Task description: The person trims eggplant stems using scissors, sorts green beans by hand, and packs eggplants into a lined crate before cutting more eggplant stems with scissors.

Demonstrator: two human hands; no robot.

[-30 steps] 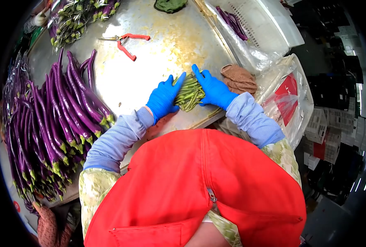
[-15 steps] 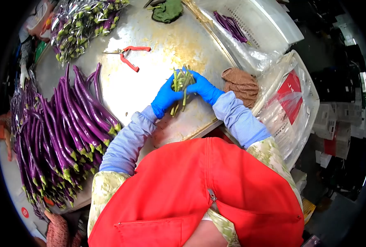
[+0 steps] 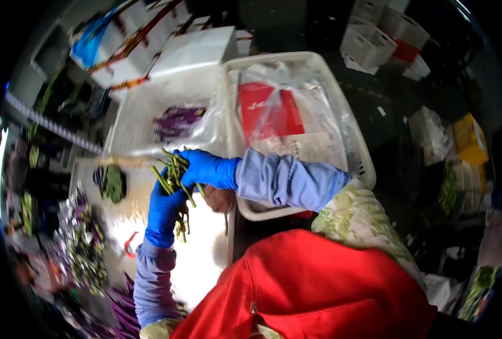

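A bundle of green stem pieces (image 3: 174, 173) is held between both blue-gloved hands, over the metal table (image 3: 208, 248). My left hand (image 3: 163, 212) wraps round the bundle from below, with some stem ends hanging beneath it. From the right, my right hand (image 3: 208, 169) grips the upper part of the same bundle, its fingers bent round the stems. A brown cloth (image 3: 220, 199) lies just under my right hand, partly hidden by it.
Behind the hands stands a white crate (image 3: 132, 127) with purple eggplants (image 3: 177, 123). To its right is a white basket (image 3: 355, 150) with plastic bags and a red sheet (image 3: 268, 110). Red pruners (image 3: 130, 244), green cloth (image 3: 115, 183) and bagged eggplants (image 3: 84, 246) lie left.
The view has swung to the right, towards the crate and basket. Both hands have lifted the green bundle off the table, where it lay one second ago.
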